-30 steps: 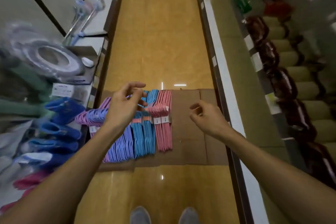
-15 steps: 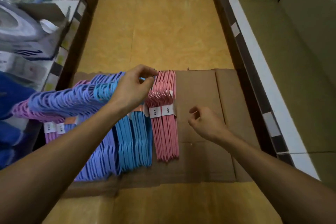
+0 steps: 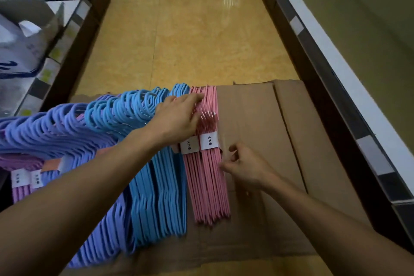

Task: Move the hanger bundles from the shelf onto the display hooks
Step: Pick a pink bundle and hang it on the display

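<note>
Since half a second back, the left hand (image 3: pixel 177 116) has slid right from the blue hanger bundles (image 3: pixel 156 186) onto the hook end of the pink hanger bundles (image 3: pixel 208 177), fingers laid flat over them; right hand (image 3: pixel 244 168) has moved in, fingertips pinching at their edge; all bundles still lie on the cardboard (image 3: pixel 268 141); looks like pink's next up, nothing's lifted yet.

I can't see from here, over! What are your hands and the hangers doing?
Left hand flat on pink hangers, near their hooks. Right hand curled at their right edge. All bundles lying on cardboard. Nothing in the way.
</note>
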